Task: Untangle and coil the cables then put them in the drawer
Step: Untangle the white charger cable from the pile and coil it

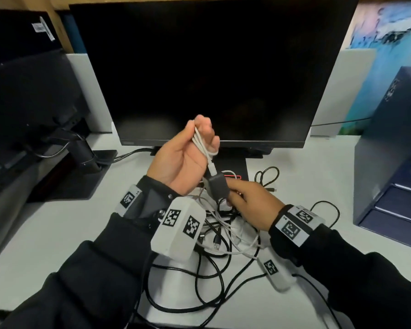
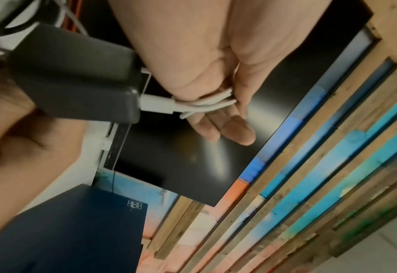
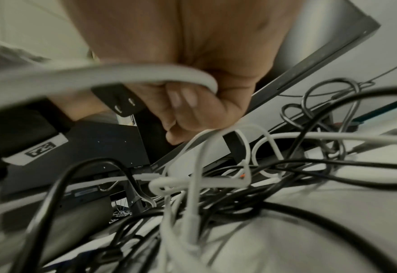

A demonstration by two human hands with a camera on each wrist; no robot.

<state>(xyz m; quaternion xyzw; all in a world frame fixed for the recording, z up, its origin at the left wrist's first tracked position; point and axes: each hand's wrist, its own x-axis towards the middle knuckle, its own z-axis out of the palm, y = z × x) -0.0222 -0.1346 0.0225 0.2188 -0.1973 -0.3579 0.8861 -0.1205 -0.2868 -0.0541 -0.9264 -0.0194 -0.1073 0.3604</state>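
My left hand (image 1: 188, 153) is raised before the monitor and grips a folded bundle of white cable (image 1: 203, 143), also seen as white cable loops (image 2: 207, 103) in the left wrist view. The cable's plug sits in a dark grey power adapter (image 1: 217, 185) (image 2: 76, 81). My right hand (image 1: 249, 203) holds that adapter from below, fingers curled round it (image 3: 183, 103). Under both hands lies a tangle of black and white cables (image 1: 226, 236) (image 3: 216, 184) on the white desk (image 1: 57, 229).
A black monitor (image 1: 211, 67) on its stand stands right behind the hands. A dark blue drawer unit (image 1: 392, 167) sits at the right of the desk. A second monitor on an arm (image 1: 33, 96) is at the left. A small black cable loop (image 1: 268, 174) lies by the stand.
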